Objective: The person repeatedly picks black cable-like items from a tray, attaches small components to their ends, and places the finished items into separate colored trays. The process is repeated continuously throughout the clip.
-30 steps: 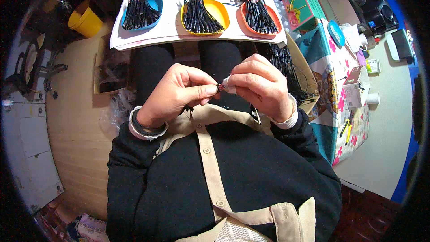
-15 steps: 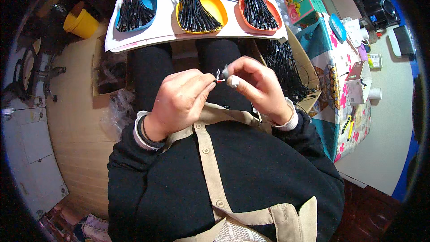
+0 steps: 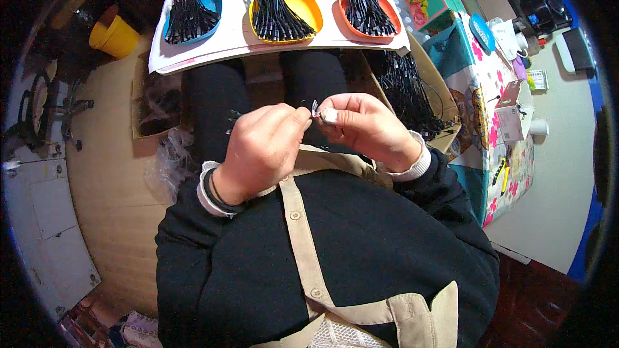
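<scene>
Above my lap, my left hand (image 3: 265, 145) is closed in a pinch around a short black cable (image 3: 235, 116), part of which sticks out past its far side. Thin white and red wire ends (image 3: 315, 113) poke out between the fingertips of both hands. My right hand (image 3: 369, 125) pinches at these wire ends with thumb and fingertips pressed together; a white wrap covers the thumb tip. Most of the cable is hidden inside the left hand.
Ahead stands a white table (image 3: 219, 57) with a blue tray (image 3: 213, 1), a yellow tray (image 3: 308, 8) and an orange tray (image 3: 393, 16), each holding bundled black cables. A cardboard box (image 3: 451, 138) of cables sits at the right, beside a flowered tablecloth (image 3: 477, 180).
My right thumb and fingers have closed from a looser, parted pose onto the wire ends. A grey tuft seen at the right fingertips no longer shows. The left hand keeps its pinch.
</scene>
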### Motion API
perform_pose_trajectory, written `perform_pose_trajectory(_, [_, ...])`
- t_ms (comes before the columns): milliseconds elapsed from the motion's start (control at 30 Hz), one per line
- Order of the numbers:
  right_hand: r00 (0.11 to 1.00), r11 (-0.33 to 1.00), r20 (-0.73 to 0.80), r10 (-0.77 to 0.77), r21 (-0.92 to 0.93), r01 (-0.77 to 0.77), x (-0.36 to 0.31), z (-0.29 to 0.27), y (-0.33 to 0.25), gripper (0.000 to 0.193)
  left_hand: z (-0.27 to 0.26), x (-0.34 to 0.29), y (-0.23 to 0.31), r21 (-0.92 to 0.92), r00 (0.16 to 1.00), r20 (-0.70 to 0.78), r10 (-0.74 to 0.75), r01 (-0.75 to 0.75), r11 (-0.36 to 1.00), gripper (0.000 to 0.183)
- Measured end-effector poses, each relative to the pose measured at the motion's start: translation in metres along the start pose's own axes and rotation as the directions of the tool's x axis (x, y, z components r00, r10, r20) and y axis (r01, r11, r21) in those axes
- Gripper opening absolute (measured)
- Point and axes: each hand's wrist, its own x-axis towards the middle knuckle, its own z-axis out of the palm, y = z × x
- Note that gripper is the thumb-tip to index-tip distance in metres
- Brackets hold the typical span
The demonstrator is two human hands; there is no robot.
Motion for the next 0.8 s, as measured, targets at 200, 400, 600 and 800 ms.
perform_pose_trajectory(200, [0.693,0.073,0.268,-0.669,-0.904,0.42,-0.008,0.006,-0.006,0.032,-0.005,-0.003,-0.002,-0.48,0.913,0.148,-0.38,0.402,0.78,0.009])
perform_pose_trajectory(400, [0.713,0.126,0.255,-0.653,-0.892,0.434,-0.004,0.014,-0.008,0.018,0.0,-0.002,0.003,-0.273,0.97,0.013,-0.243,0.237,0.932,0.007])
perform_pose_trajectory(600, [0.805,0.293,0.278,-0.524,-0.829,0.477,-0.013,0.009,-0.028,0.025,-0.013,-0.003,-0.008,-0.709,0.868,0.366,-0.335,0.493,0.504,0.007])
perform_pose_trajectory(800, [0.711,0.139,0.41,-0.571,-0.805,0.576,-0.008,0.013,-0.019,0.021,-0.013,-0.007,-0.007,-0.769,0.828,0.442,-0.343,0.547,0.33,0.011])
